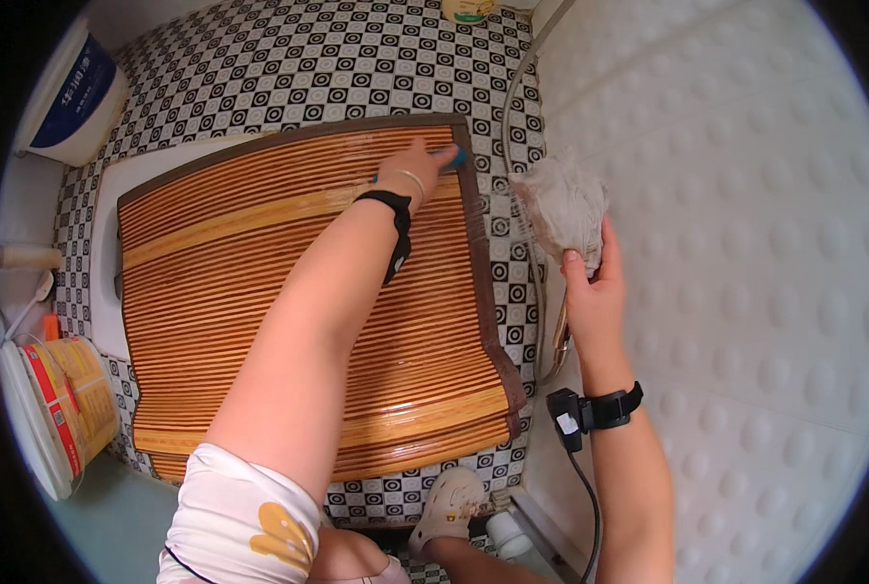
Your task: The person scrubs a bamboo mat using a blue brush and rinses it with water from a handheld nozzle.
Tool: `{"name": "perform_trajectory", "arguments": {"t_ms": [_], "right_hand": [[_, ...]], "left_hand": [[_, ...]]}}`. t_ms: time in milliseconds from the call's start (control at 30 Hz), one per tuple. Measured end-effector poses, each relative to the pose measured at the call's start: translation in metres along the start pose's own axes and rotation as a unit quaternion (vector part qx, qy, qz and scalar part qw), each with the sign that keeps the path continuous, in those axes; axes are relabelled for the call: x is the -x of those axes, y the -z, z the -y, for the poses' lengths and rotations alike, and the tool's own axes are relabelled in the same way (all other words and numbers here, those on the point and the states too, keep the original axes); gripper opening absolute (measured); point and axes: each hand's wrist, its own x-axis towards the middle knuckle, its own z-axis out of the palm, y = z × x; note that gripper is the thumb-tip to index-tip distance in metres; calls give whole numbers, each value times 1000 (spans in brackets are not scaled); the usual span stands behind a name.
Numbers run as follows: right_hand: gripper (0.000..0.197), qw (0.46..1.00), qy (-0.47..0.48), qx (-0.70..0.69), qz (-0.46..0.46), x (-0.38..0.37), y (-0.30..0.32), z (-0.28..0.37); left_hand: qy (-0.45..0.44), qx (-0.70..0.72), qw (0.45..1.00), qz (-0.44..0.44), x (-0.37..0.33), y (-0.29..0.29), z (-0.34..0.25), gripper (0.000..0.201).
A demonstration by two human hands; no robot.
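Observation:
A striped bamboo mat (396,321) with a dark brown cloth border lies on the patterned floor. Near its far right corner, my left hand (413,170) is closed on what looks like a blue scrub brush (451,156), pressed to the slats and mostly covered by the hand. To the right of the mat, my right hand (595,292) grips a shower head (566,209) wrapped in crumpled whitish plastic. Fine streaks of water come off its left side toward the mat's edge. The mat's surface shines as if wet.
A grey hose (507,127) runs along the right wall (746,243). At the left stand a white bucket with a blue label (74,102) and a yellow-red bucket (70,404). A white board (108,263) shows under the mat. A foot in a pale clog (449,506) stands at the near edge.

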Motion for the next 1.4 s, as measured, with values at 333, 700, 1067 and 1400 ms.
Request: {"name": "perform_trajectory", "arguments": {"t_ms": [333, 700, 1067, 1400], "right_hand": [[62, 994, -66, -72, -54, 0, -6, -16], [61, 997, -33, -71, -2, 0, -12, -17], [60, 986, 0, -36, 161, 40, -23, 2], [60, 976, 10, -43, 212, 89, -30, 1]], "left_hand": [[47, 68, 995, -63, -27, 12, -18, 79], [-331, -2, 941, 70, 80, -90, -17, 76], [-119, 31, 992, 30, 172, -60, 120, 60], [-196, 47, 969, 142, 234, -103, 89, 65]]}}
